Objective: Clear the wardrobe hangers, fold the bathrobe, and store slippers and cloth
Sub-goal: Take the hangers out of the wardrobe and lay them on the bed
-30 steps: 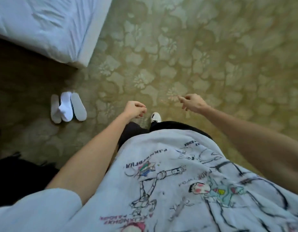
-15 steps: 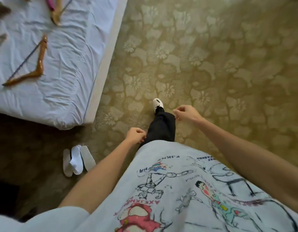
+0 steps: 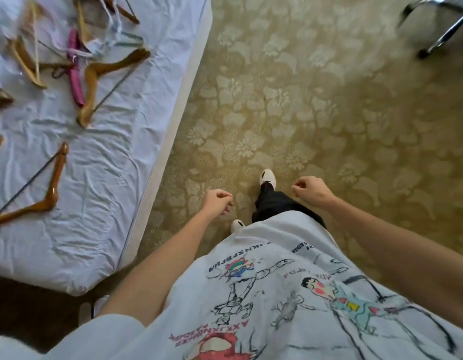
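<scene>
**Q:** Head view, looking down: what does it show?

**A:** A person stands on a gold floral carpet (image 3: 303, 113), beside a bed (image 3: 116, 203) covered with a wrinkled white sheet. The bed fills the upper left. Both bare forearms reach forward over a white printed T-shirt (image 3: 277, 294), and below it are dark trousers and two white shoes.

**Q:** What are the hands doing?

**A:** The left hand (image 3: 217, 202) hangs over the carpet just off the bed's edge, fingers loosely curled with nothing in them. The right hand (image 3: 312, 190) is level with it, on the other side of the forward leg, also loosely curled and holding nothing. Neither touches anything.

**Q:** Where are the hangers?

**A:** On the bed. One wooden hanger (image 3: 35, 188) with a dark bar lies alone near the left edge of the frame. Farther up the bed is a tangled pile of hangers (image 3: 77, 50), mostly wooden, with a pink one (image 3: 76, 74) among them and some pale ones, blurred. Parts of two more wooden hangers show at the far left edge.

**Q:** Anything else?

**A:** A chrome chair base (image 3: 443, 24) sits at the top right corner. A pale shape shows on the dark floor at the foot of the bed, beside the left arm; too little shows to identify it.
</scene>
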A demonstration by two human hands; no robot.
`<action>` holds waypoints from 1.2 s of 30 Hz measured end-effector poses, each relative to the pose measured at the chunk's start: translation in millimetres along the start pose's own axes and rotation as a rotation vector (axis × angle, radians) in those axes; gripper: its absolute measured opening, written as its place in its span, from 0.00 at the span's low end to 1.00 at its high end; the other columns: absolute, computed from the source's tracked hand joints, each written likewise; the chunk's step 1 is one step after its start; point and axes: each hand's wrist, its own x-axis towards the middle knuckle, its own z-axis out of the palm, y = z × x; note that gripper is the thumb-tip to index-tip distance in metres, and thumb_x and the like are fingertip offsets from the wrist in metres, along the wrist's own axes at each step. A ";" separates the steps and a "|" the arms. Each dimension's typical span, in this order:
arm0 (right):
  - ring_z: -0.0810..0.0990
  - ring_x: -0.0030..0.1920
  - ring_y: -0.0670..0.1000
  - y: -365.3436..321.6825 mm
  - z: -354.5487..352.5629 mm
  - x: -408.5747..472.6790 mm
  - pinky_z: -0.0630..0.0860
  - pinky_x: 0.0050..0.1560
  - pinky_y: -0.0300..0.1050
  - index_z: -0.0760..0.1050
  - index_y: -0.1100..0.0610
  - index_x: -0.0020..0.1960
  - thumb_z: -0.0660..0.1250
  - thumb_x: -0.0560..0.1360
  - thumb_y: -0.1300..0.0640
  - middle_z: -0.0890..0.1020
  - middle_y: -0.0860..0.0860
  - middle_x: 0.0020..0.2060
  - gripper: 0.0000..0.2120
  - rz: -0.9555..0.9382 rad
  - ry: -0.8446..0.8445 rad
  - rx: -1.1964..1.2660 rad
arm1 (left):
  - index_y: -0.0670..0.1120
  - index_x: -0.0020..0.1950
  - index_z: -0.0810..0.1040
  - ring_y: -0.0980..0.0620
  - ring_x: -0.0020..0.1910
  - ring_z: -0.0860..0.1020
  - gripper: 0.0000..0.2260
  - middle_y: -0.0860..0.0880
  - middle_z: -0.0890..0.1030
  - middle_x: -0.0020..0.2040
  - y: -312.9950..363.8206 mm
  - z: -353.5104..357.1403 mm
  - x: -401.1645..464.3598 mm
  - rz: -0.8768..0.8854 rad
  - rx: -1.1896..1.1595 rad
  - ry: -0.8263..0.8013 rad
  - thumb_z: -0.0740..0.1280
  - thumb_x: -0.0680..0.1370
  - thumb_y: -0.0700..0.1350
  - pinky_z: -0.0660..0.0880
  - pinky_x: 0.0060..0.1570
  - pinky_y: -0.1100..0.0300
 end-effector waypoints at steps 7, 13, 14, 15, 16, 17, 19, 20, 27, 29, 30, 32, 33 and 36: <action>0.83 0.42 0.52 -11.6 -99.8 142.2 0.80 0.47 0.48 0.83 0.59 0.47 0.65 0.79 0.52 0.86 0.52 0.40 0.12 0.129 -0.022 -0.005 | 0.43 0.47 0.81 0.52 0.30 0.78 0.05 0.47 0.83 0.36 204.3 -19.5 134.0 0.159 0.009 -0.015 0.67 0.79 0.35 0.73 0.28 0.63; 0.83 0.43 0.51 -120.6 -198.4 255.0 0.80 0.49 0.49 0.83 0.59 0.48 0.66 0.80 0.53 0.86 0.52 0.43 0.11 0.006 -0.066 0.000 | 0.41 0.48 0.81 0.52 0.29 0.77 0.04 0.46 0.82 0.36 308.8 -76.1 206.7 0.045 -0.027 0.036 0.67 0.79 0.35 0.72 0.25 0.66; 0.82 0.41 0.50 -145.1 -212.6 274.2 0.80 0.47 0.48 0.83 0.58 0.48 0.65 0.80 0.52 0.86 0.52 0.42 0.12 -0.034 -0.079 -0.008 | 0.41 0.48 0.81 0.52 0.30 0.77 0.04 0.46 0.82 0.36 317.9 -87.4 217.9 0.036 -0.065 0.064 0.67 0.79 0.36 0.73 0.26 0.65; 0.81 0.39 0.50 -169.3 -224.7 293.9 0.79 0.45 0.48 0.82 0.59 0.48 0.65 0.81 0.52 0.86 0.53 0.41 0.12 -0.065 -0.093 -0.017 | 0.41 0.49 0.82 0.53 0.31 0.77 0.04 0.47 0.82 0.36 323.8 -99.9 229.7 0.024 -0.101 0.106 0.67 0.79 0.36 0.73 0.28 0.65; 0.81 0.38 0.50 -194.2 -234.6 311.6 0.79 0.42 0.46 0.82 0.59 0.48 0.64 0.81 0.52 0.86 0.53 0.42 0.13 -0.102 -0.113 -0.041 | 0.41 0.49 0.82 0.53 0.32 0.78 0.04 0.47 0.82 0.36 327.2 -112.3 238.6 0.007 -0.147 0.153 0.67 0.79 0.37 0.73 0.29 0.65; 0.81 0.38 0.51 -219.1 -241.8 328.2 0.78 0.40 0.45 0.82 0.59 0.49 0.64 0.81 0.52 0.85 0.54 0.42 0.13 -0.145 -0.134 -0.066 | 0.40 0.49 0.82 0.54 0.33 0.78 0.04 0.47 0.82 0.37 327.3 -125.4 245.6 -0.024 -0.198 0.199 0.67 0.80 0.38 0.73 0.30 0.66; 0.83 0.40 0.51 -271.9 -254.9 361.9 0.77 0.39 0.43 0.82 0.59 0.49 0.64 0.81 0.52 0.85 0.53 0.42 0.13 -0.228 -0.167 -0.105 | 0.40 0.50 0.81 0.54 0.31 0.76 0.04 0.46 0.82 0.37 328.4 -151.1 258.1 -0.099 -0.292 0.266 0.67 0.80 0.38 0.72 0.26 0.68; 0.83 0.40 0.51 -298.4 -261.1 379.4 0.76 0.38 0.42 0.82 0.58 0.50 0.64 0.81 0.52 0.85 0.52 0.42 0.12 -0.260 -0.186 -0.121 | 0.40 0.50 0.81 0.54 0.30 0.76 0.04 0.46 0.81 0.37 329.2 -164.1 265.1 -0.132 -0.340 0.280 0.67 0.80 0.38 0.72 0.25 0.68; 0.82 0.45 0.52 -465.8 -281.5 510.6 0.79 0.49 0.45 0.82 0.58 0.52 0.65 0.80 0.55 0.85 0.51 0.44 0.09 -0.435 -0.309 -0.332 | 0.40 0.48 0.82 0.51 0.32 0.78 0.05 0.44 0.83 0.39 341.3 -258.9 350.3 -0.300 -0.580 0.388 0.68 0.79 0.40 0.75 0.28 0.64; 0.82 0.45 0.51 -503.8 -289.7 548.3 0.79 0.49 0.45 0.82 0.58 0.53 0.65 0.81 0.56 0.83 0.50 0.43 0.09 -0.454 -0.324 -0.377 | 0.39 0.46 0.82 0.50 0.34 0.79 0.05 0.43 0.83 0.40 356.3 -287.1 379.9 -0.326 -0.632 0.392 0.69 0.79 0.40 0.76 0.32 0.61; 0.82 0.44 0.50 -520.3 -296.1 566.5 0.79 0.49 0.45 0.82 0.58 0.53 0.65 0.81 0.56 0.83 0.49 0.43 0.09 -0.454 -0.321 -0.396 | 0.40 0.44 0.82 0.50 0.34 0.79 0.06 0.43 0.83 0.40 366.0 -300.0 393.9 -0.337 -0.651 0.395 0.69 0.78 0.40 0.76 0.33 0.60; 0.81 0.41 0.49 -547.3 -309.0 597.3 0.79 0.46 0.44 0.81 0.59 0.52 0.64 0.81 0.56 0.83 0.49 0.41 0.09 -0.431 -0.320 -0.435 | 0.41 0.41 0.82 0.50 0.33 0.79 0.06 0.43 0.83 0.39 389.3 -325.6 415.5 -0.347 -0.666 0.409 0.70 0.77 0.40 0.76 0.32 0.60; 0.81 0.40 0.48 -560.5 -313.8 613.2 0.79 0.44 0.43 0.81 0.59 0.51 0.65 0.81 0.56 0.83 0.50 0.39 0.09 -0.426 -0.309 -0.464 | 0.41 0.41 0.82 0.50 0.32 0.79 0.06 0.43 0.83 0.38 403.5 -341.1 425.5 -0.344 -0.674 0.411 0.70 0.76 0.41 0.76 0.31 0.61; 0.81 0.40 0.53 -603.9 -327.9 654.1 0.77 0.42 0.47 0.82 0.60 0.48 0.66 0.80 0.56 0.83 0.52 0.39 0.09 -0.440 -0.272 -0.527 | 0.41 0.44 0.81 0.51 0.30 0.77 0.04 0.44 0.83 0.39 446.2 -387.7 449.0 -0.286 -0.719 0.405 0.69 0.78 0.41 0.74 0.29 0.62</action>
